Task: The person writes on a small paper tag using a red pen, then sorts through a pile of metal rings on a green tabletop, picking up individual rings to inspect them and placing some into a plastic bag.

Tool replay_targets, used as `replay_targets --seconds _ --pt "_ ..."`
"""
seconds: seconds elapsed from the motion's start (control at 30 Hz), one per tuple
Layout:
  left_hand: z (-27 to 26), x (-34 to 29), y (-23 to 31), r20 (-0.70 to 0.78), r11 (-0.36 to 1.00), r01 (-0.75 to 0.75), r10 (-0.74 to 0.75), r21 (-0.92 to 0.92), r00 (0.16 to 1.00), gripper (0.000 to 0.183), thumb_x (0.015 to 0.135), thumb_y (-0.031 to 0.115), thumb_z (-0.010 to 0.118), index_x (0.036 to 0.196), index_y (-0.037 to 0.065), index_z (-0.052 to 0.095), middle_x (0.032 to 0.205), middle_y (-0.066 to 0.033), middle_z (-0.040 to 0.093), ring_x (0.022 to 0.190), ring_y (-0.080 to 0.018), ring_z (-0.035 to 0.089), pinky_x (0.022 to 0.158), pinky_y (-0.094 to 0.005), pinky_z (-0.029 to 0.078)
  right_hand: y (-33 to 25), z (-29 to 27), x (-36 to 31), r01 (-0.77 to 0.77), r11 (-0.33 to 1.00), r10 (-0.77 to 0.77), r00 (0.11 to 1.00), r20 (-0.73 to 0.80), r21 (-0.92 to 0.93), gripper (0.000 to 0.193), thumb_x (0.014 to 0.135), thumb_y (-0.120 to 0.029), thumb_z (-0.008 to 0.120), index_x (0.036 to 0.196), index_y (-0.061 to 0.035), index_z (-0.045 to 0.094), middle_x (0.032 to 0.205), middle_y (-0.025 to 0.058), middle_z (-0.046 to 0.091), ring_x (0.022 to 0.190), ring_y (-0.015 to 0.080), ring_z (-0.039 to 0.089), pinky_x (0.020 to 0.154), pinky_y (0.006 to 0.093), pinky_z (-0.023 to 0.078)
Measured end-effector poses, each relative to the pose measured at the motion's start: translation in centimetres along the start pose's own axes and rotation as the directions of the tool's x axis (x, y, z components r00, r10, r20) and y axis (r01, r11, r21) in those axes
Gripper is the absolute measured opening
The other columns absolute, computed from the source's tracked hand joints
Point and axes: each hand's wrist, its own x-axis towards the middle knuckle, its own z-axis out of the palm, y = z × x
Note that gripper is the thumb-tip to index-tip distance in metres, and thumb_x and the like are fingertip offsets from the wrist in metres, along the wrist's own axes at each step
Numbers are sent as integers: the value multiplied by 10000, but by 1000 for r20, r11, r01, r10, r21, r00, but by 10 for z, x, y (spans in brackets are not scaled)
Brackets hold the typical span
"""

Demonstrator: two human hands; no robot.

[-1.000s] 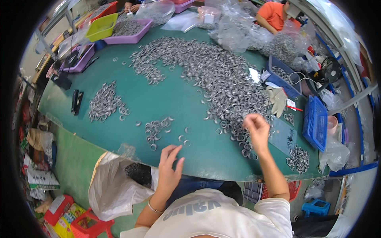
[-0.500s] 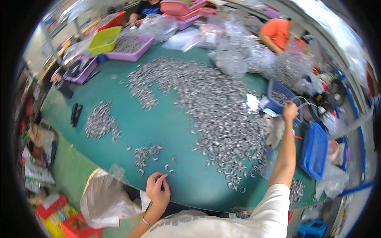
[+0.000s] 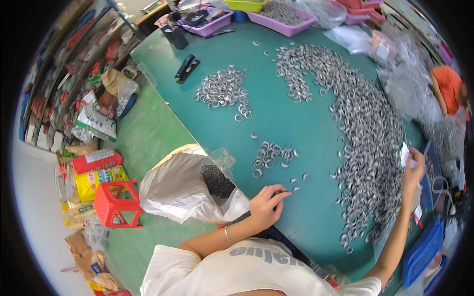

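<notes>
My left hand (image 3: 269, 204) is at the table's near edge, fingers pinched round something small and dark that I cannot make out. Just beyond its fingertips lie a few loose grey metal rings (image 3: 295, 182). A small cluster of rings (image 3: 270, 155) is farther out, with a bigger heap (image 3: 222, 86) behind it. At the right, my right hand (image 3: 414, 170) reaches over the edge of the large ring pile (image 3: 368, 133), its fingers closed. A shiny white piece (image 3: 405, 154) shows against those fingers; whether they grip it is unclear.
An open white sack (image 3: 173, 185) with dark grains hangs at the table's near left edge. A red stool (image 3: 116, 204) stands on the floor. A black stapler (image 3: 187, 68), a purple tray (image 3: 281, 19), clear plastic bags (image 3: 405, 84) and a blue basket (image 3: 423, 251) surround the work area.
The view has swung left, bringing the sack's inside and the floor into sight. My right hand has come from over the blue bin to the white piece; my left remains near the loose rings.
</notes>
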Motion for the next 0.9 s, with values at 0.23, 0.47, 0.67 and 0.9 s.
replay_targets --seconds 0.23,0.47,0.67,0.9 --pt "-31 -18 -19 -16 936 63 -73 -346 997 375 722 -196 561 979 40 696 989 -122 612 778 -215 604 635 -285 482 -246 32 -139 193 947 -310 757 576 256 202 774 -106 725 936 -24 635 975 117 617 949 302 560 832 408 394" --pt "-88 -50 -50 186 981 188 -177 -44 967 323 764 -50 670 1075 31 638 1094 -141 576 973 -323 563 811 -385 474 -256 68 -153 221 975 -207 865 457 24 185 787 -52 686 954 -17 617 1014 116 550 949 310 513 808 416 382" --pt "-101 -63 -63 515 981 124 -185 150 837 320 766 84 731 1073 41 655 1161 -129 587 1063 -335 566 869 -415 488 -266 58 -159 109 987 -149 898 413 118 144 773 10 661 894 -25 593 998 115 553 945 297 514 815 408 378" --pt "-91 -67 -69 508 986 79 -143 146 849 150 792 85 688 936 56 721 1072 -96 640 983 -299 612 801 -392 515 -277 62 -184 289 957 -263 869 420 1 238 724 -53 732 916 -16 597 1034 111 553 947 288 523 816 412 383"
